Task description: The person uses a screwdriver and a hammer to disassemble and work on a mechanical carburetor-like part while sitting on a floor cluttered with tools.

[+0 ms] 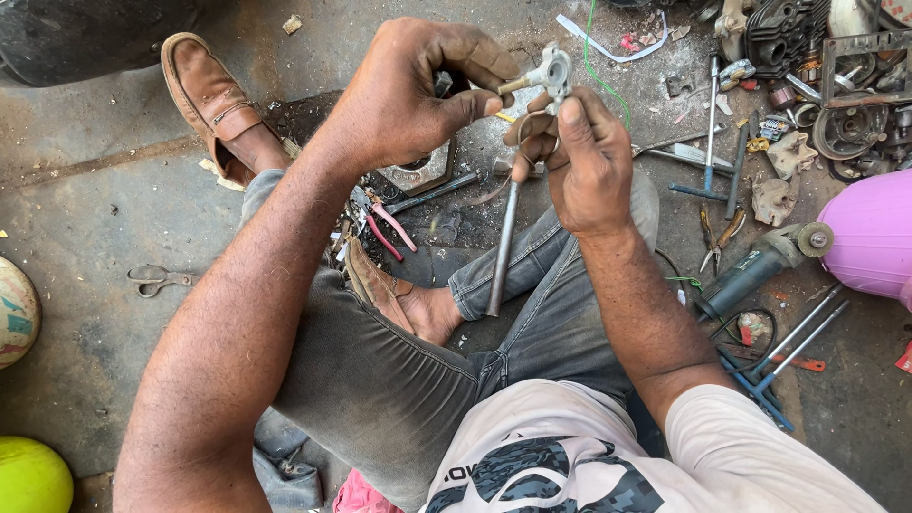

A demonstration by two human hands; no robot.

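My left hand (418,90) and my right hand (575,157) meet above my lap on a small silver metal fitting (551,71) with a brass stem. The left thumb and fingers pinch the brass end. My right hand grips the fitting's base together with the top of a long grey metal rod (502,252), which hangs down towards my bent knee. I sit on the floor in grey jeans and brown loafers.
Red-handled pliers (385,228) and a square metal part (423,171) lie by my foot. Wrenches, pliers, an angle grinder (755,271) and engine parts (836,57) litter the right side. A pink round object (874,233) sits far right, scissors (157,278) and balls left.
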